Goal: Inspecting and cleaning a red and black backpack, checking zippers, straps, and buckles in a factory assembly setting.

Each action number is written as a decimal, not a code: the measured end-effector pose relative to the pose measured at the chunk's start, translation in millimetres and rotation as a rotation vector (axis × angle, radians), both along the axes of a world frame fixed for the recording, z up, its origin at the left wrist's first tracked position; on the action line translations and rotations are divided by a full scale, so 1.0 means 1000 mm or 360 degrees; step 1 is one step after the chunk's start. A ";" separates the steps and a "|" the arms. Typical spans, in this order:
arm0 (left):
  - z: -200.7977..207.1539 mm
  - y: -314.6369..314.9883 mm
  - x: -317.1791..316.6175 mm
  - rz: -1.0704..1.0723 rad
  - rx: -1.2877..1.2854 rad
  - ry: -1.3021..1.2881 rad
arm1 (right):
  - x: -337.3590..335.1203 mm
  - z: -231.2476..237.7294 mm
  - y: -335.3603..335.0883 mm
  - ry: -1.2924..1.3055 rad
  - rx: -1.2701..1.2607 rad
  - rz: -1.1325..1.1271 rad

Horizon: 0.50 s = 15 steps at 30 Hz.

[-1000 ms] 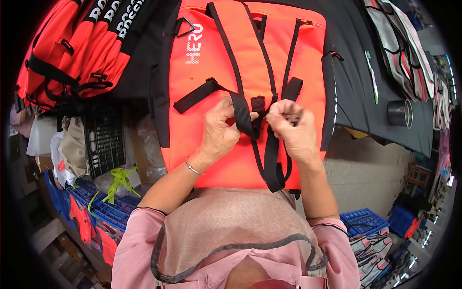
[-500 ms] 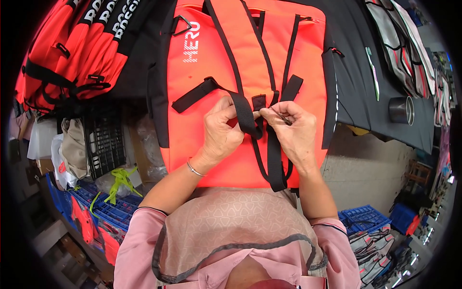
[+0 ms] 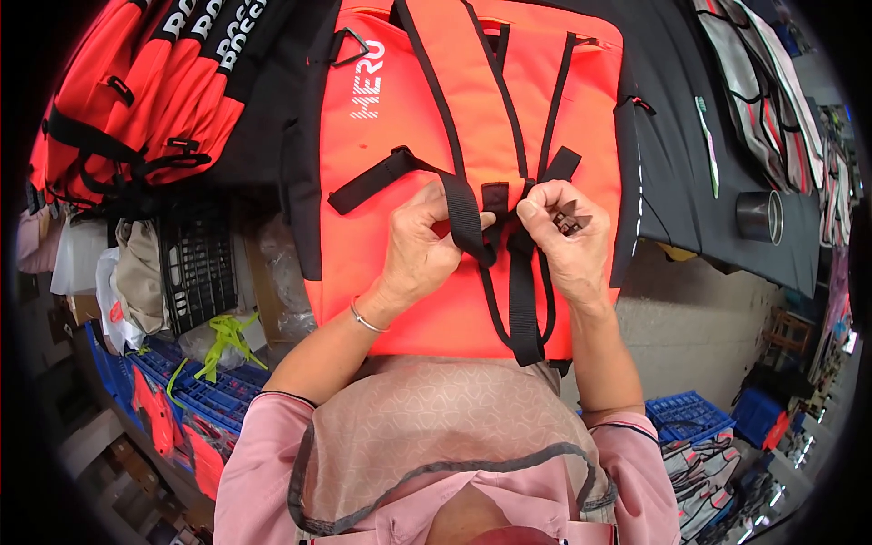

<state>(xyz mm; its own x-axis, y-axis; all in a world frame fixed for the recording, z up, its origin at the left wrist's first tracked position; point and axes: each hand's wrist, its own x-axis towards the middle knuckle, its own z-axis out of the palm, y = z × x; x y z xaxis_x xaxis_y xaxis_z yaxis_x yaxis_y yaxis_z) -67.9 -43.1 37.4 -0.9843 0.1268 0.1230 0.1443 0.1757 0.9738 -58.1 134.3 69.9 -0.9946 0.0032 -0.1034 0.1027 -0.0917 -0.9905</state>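
Note:
A bright orange-red backpack (image 3: 391,272) with black sides lies in front of me, its shoulder straps (image 3: 459,82) upward. My left hand (image 3: 420,241) is closed on a black webbing strap (image 3: 466,213) that loops down beside its fingers. To the right, my right hand (image 3: 568,238) pinches its thumb and forefinger together beside the lower end of the shoulder strap. A small dark metal tool (image 3: 570,219) with pointed ends sits in the curl of that hand; its exact kind is hard to make out. Whether a thread is between the fingertips cannot be seen.
Similar red bags (image 3: 154,109) are stacked at the far left. On the dark table cover lie a toothbrush (image 3: 708,150) and a metal cup (image 3: 759,217), beside grey pieces (image 3: 758,82). Blue crates (image 3: 686,413) stand low on both sides.
My right hand has moved slightly right, away from the left hand, and turned so the dark tool shows more. The left hand stays on the strap. The whole view shifted a little.

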 end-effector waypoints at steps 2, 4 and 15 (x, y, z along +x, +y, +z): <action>-0.002 -0.001 -0.001 -0.0003 0.0065 -0.0129 | -0.005 -0.007 0.002 0.0336 0.0558 0.0006; -0.004 -0.003 -0.004 -0.0028 0.0205 -0.0355 | -0.012 -0.005 0.001 0.0630 0.0787 0.0068; 0.010 -0.004 -0.010 -0.0174 0.0438 -0.0622 | -0.038 0.001 0.000 0.1170 0.1286 0.0435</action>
